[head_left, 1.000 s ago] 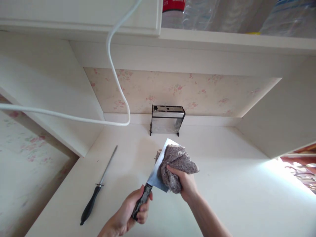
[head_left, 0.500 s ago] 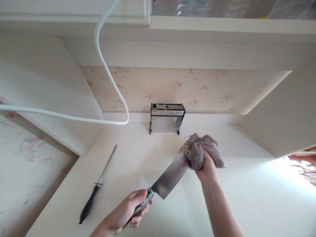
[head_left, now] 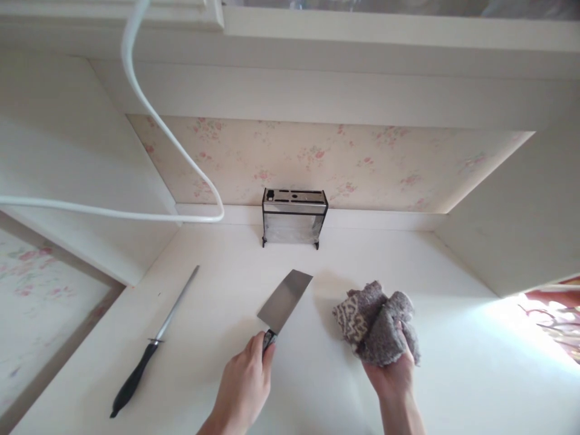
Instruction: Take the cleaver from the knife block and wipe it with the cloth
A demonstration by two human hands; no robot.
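My left hand (head_left: pixel 244 386) grips the handle of a cleaver (head_left: pixel 284 300), whose broad steel blade points up and to the right over the white counter (head_left: pixel 453 386). My right hand (head_left: pixel 393 377) holds a crumpled grey cloth (head_left: pixel 375 323) to the right of the blade, apart from it. A metal knife block (head_left: pixel 294 216) stands against the back wall, just beyond the blade's tip.
A sharpening steel with a black handle (head_left: pixel 149 347) lies on the counter at the left. A white cable (head_left: pixel 149 115) loops down from above on the left. Cabinet walls close in both sides; flowered wallpaper (head_left: pixel 326 157) backs the niche.
The cloth has come off the blade's tip and moved down to the right. The cleaver now lies lower and turned steeper, nearer the knife block.
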